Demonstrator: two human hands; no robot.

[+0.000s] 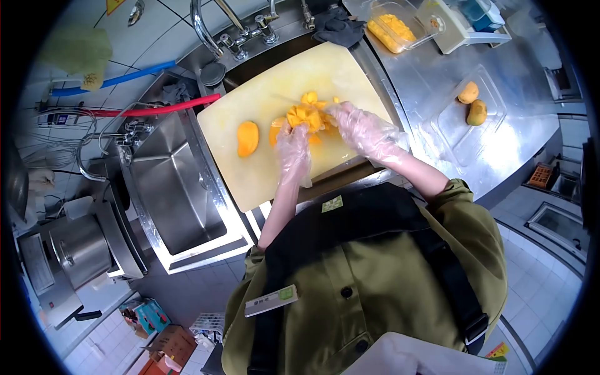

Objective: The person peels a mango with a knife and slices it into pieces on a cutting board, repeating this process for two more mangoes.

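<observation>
My left hand (pixel 294 153), in a clear plastic glove, is closed round a mango half (pixel 304 116) whose orange flesh is cut into cubes. My right hand (pixel 365 132), also gloved, is closed close beside it on the right. What its fingers hold is blurred; a faint thin streak runs left from them over the board. Loose mango pieces (pixel 309 97) lie around and under the hands. To the left, a smooth mango half (pixel 248 139) rests on the large pale cutting board (pixel 250 184).
The board lies across a sink with taps (pixel 240 40) behind it. Another steel sink (pixel 178 187) is at left. On the right counter (pixel 425 94) stand a tub of mango cubes (pixel 392 32) and a clear tray (pixel 447 134) with two whole mangoes (pixel 477 112).
</observation>
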